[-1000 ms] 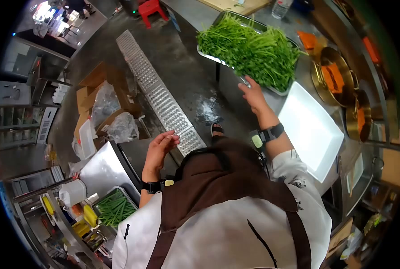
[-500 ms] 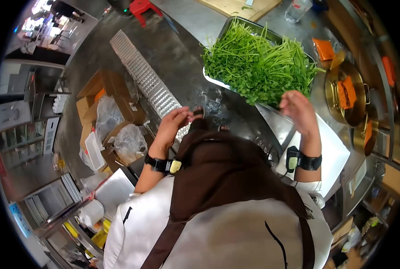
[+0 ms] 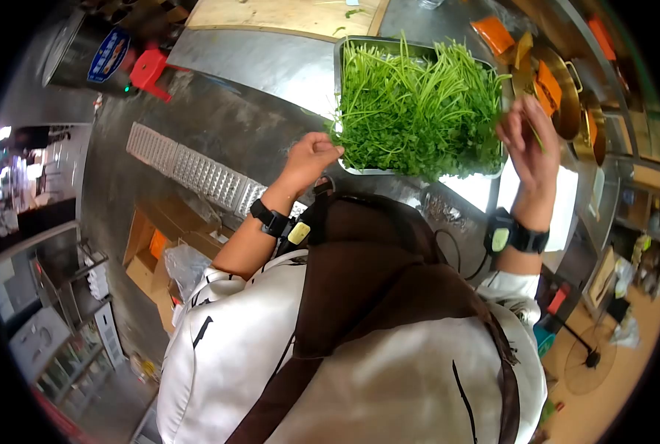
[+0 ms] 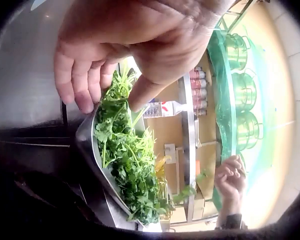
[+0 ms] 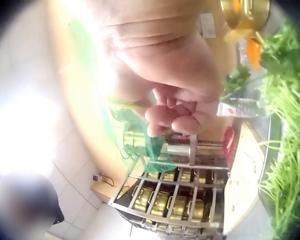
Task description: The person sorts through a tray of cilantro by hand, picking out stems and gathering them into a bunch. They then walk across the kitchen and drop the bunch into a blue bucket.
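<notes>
A metal tray (image 3: pixel 339 81) heaped with leafy, long-stemmed green herbs (image 3: pixel 419 111) sits on the counter ahead of me. My left hand (image 3: pixel 311 161) is at the tray's near left corner, fingertips right at the rim. In the left wrist view the left hand (image 4: pixel 125 55) has bent fingers outside the rim and the thumb over the greens, with a gap between them. Right of the tray, my raised right hand (image 3: pixel 533 144) pinches a thin green sprig (image 5: pixel 237 80); its stem crosses the palm and its leaves stick out past the fingers.
Brass pans (image 3: pixel 567 111) and orange packets (image 3: pixel 493 35) stand to the right. A white tray (image 3: pixel 563 200) lies behind the right forearm. A wooden board (image 3: pixel 285 16) is at the back. To the left are a red stool (image 3: pixel 148 72), a floor grate (image 3: pixel 204 174) and cardboard boxes (image 3: pixel 148 251).
My view has turned left and nearer the counter. The left hand has come up to the tray's corner. My right hand has moved beside the tray's right end, where a sprig now shows in it.
</notes>
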### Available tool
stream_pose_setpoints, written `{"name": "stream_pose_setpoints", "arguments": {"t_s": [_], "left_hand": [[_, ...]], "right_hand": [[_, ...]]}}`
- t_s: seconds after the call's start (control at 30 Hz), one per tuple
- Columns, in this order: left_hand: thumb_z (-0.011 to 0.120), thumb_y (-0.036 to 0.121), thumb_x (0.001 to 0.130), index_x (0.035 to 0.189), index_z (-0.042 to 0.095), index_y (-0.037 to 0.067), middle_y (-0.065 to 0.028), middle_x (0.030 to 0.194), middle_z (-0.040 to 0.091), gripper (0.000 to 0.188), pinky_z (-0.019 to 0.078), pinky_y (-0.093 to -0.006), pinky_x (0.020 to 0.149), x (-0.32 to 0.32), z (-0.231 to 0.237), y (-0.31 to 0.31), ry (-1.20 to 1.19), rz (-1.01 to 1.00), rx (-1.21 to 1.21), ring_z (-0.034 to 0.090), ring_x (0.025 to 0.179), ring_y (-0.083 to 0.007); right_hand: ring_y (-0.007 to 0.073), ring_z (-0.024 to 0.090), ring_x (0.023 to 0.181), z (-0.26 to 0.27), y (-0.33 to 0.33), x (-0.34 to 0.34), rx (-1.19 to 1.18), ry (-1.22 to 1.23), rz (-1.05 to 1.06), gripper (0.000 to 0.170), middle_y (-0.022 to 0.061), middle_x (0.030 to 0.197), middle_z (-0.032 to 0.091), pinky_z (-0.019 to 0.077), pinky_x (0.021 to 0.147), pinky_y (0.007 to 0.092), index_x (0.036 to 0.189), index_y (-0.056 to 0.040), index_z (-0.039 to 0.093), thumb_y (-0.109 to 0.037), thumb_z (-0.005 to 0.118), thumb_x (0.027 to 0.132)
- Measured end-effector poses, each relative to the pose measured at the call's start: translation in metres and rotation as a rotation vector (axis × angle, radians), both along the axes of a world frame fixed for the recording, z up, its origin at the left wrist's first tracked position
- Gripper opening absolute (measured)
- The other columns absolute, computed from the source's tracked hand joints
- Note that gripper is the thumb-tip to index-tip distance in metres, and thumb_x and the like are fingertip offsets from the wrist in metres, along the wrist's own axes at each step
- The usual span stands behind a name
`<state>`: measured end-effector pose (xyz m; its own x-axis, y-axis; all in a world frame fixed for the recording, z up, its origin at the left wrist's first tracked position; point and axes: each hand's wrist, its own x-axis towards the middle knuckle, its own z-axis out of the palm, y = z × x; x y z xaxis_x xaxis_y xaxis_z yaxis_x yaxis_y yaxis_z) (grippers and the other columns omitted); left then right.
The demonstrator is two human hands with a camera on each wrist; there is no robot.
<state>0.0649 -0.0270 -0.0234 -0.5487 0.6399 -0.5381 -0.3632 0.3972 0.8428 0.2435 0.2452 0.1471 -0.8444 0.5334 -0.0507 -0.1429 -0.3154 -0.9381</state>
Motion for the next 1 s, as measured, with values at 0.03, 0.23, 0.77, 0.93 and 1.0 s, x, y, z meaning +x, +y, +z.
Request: {"name": "stream_pose_setpoints", "arguments": {"t_s": [0.03, 0.23, 0.77, 0.93, 1.0], "left_hand": [[0.064, 0.011, 0.082, 0.11, 0.048, -0.002, -0.0059, 0.091, 0.058, 0.035, 0.0448, -0.0213, 0.07, -0.004, -0.003, 0.002, -0.016, -0.004, 0.01, 0.056, 0.081, -0.0107], [0.063, 0.006, 0.081, 0.108, 0.048, -0.002, -0.0069, 0.094, 0.057, 0.032, 0.0466, -0.0237, 0.073, -0.017, -0.016, -0.004, -0.077, -0.07, 0.069, 0.056, 0.084, -0.0119], [0.058, 0.003, 0.083, 0.106, 0.051, 0.0, -0.0071, 0.095, 0.06, 0.024, 0.0476, -0.024, 0.073, -0.012, 0.001, -0.008, -0.143, -0.018, 0.129, 0.059, 0.083, -0.0123], [0.059, 0.002, 0.083, 0.105, 0.051, 0.0, -0.0068, 0.093, 0.06, 0.024, 0.0479, -0.0233, 0.071, -0.01, 0.001, 0.001, -0.11, -0.067, 0.124, 0.059, 0.081, -0.0123], [0.059, 0.002, 0.082, 0.105, 0.051, 0.0, -0.0066, 0.091, 0.06, 0.024, 0.048, -0.0231, 0.07, -0.009, 0.001, 0.004, -0.114, -0.062, 0.124, 0.059, 0.08, -0.0123]], "right_hand": [[0.0069, 0.034, 0.045, -0.009, 0.0, -0.016, 0.023, -0.004, 0.025, 0.022, 0.001, 0.06, 0.045, 0.033, 0.05, 0.024, 0.09, -0.0019, 0.054, -0.021, 0.044, 0.093], [0.0142, 0.057, 0.059, -0.064, -0.039, -0.097, 0.457, -0.664, -0.153, 0.066, 0.0144, 0.088, 0.064, 0.0466, 0.06, 0.026, 0.136, 0.0011, 0.026, -0.041, 0.048, 0.09], [0.0173, 0.057, 0.072, -0.133, -0.096, -0.078, 0.851, -0.201, 0.176, 0.009, 0.0057, 0.09, 0.059, 0.0454, 0.062, 0.027, 0.089, -0.0054, 0.063, -0.008, 0.061, 0.08], [0.0093, 0.053, 0.064, -0.098, -0.071, -0.057, 0.119, -0.231, 0.077, 0.009, 0.0096, 0.086, 0.063, 0.0444, 0.061, 0.0238, 0.092, -0.0028, 0.06, -0.007, 0.054, 0.088], [0.01, 0.053, 0.062, -0.092, -0.06, -0.05, -0.035, -0.1, 0.049, 0.009, 0.0113, 0.087, 0.063, 0.0446, 0.06, 0.0232, 0.093, -0.0024, 0.058, -0.007, 0.052, 0.088]]}}
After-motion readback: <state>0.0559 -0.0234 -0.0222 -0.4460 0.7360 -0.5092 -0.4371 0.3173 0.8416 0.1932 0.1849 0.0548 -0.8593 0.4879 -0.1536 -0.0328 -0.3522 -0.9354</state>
